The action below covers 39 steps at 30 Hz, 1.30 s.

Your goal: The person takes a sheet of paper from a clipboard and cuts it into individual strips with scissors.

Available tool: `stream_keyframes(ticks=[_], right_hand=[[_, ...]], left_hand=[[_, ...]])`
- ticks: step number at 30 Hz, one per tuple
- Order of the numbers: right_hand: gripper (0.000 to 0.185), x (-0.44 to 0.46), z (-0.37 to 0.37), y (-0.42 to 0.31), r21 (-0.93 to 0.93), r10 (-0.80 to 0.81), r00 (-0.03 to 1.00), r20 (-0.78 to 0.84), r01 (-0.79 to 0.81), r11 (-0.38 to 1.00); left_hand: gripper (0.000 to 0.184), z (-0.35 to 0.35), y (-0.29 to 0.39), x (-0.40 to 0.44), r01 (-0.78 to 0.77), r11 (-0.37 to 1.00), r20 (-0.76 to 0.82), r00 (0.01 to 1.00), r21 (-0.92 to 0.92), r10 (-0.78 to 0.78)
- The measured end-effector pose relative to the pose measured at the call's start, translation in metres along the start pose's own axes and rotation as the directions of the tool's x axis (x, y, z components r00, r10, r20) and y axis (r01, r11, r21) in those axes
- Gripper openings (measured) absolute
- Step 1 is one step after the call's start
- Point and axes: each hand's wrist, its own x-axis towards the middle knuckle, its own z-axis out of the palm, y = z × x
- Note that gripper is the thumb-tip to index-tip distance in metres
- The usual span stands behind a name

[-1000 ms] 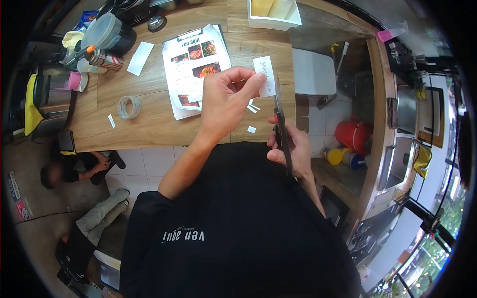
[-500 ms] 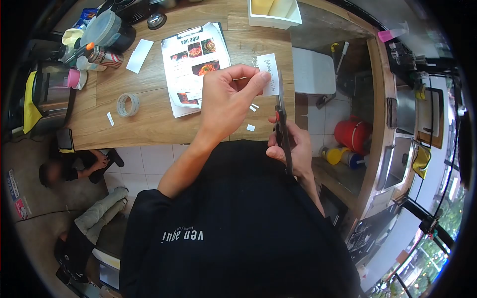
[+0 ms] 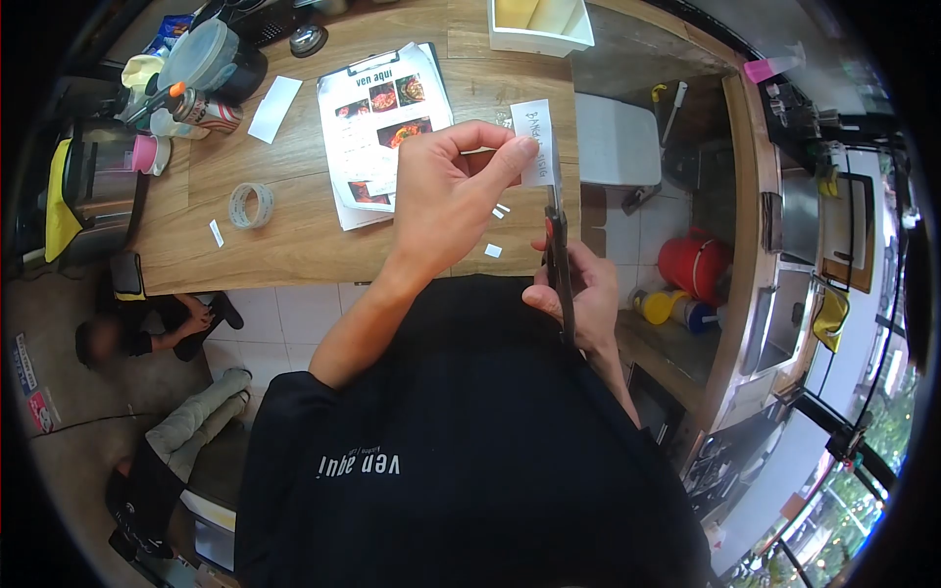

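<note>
Between its thumb and fingers, my left hand pinches a small white paper label with handwriting on it. My right hand grips black-handled scissors, whose blades point up along the label's right edge. On the wooden table below lie small white paper scraps. A clipboard with a printed menu sheet is partly covered by my left hand. Farther left are a roll of clear tape, a white paper piece and a narrow white strip.
A white bin stands at the table's far right. Tubs, a can and a pink cup crowd the left end. Two people are at the lower left. A red container sits on the right, under the counter.
The label has tilted and shifted slightly to the right and up in my left hand. My right hand and the scissors have barely moved.
</note>
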Motion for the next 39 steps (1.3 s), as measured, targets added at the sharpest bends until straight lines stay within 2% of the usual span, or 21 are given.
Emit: stream_keyframes(ticks=[10,15,19,21,29,31,34,39], right_hand=[[0.062,-0.004,0.000,0.002,-0.054,-0.028,0.999,-0.046,0.026,0.998],[0.057,-0.006,-0.001,0.000,-0.077,0.087,0.993,-0.086,-0.094,0.993],[0.057,-0.006,-0.002,0.001,-0.059,0.087,0.993,-0.080,-0.091,0.994],[0.058,-0.006,-0.002,0.004,-0.011,-0.068,0.996,-0.062,0.067,0.998],[0.061,-0.001,-0.004,0.002,-0.014,-0.085,0.994,-0.063,0.084,0.996],[0.061,-0.001,-0.003,0.002,-0.011,-0.097,0.993,-0.063,0.097,0.995],[0.061,0.000,-0.002,0.001,-0.025,-0.079,0.995,-0.065,0.078,0.997],[0.059,0.003,0.001,0.008,-0.005,0.141,0.986,-0.085,-0.142,0.990]], left_hand=[[0.020,0.004,0.007,-0.002,-0.013,1.000,0.014,1.000,0.008,0.013],[0.019,0.007,0.009,-0.003,-0.013,1.000,0.015,1.000,-0.019,0.013],[0.018,0.006,0.009,-0.004,-0.008,1.000,0.035,0.999,-0.026,0.009],[0.017,0.006,0.008,-0.005,0.000,1.000,0.043,0.999,-0.016,0.000],[0.013,0.010,0.003,-0.011,-0.072,0.997,0.076,0.994,-0.023,0.073],[0.013,0.007,0.004,-0.011,-0.054,0.998,0.074,0.996,0.043,0.051],[0.013,0.009,0.005,-0.012,-0.043,0.999,0.065,0.997,0.016,0.042],[0.013,0.005,-0.010,-0.007,-0.021,0.999,0.049,0.999,0.040,0.019]])
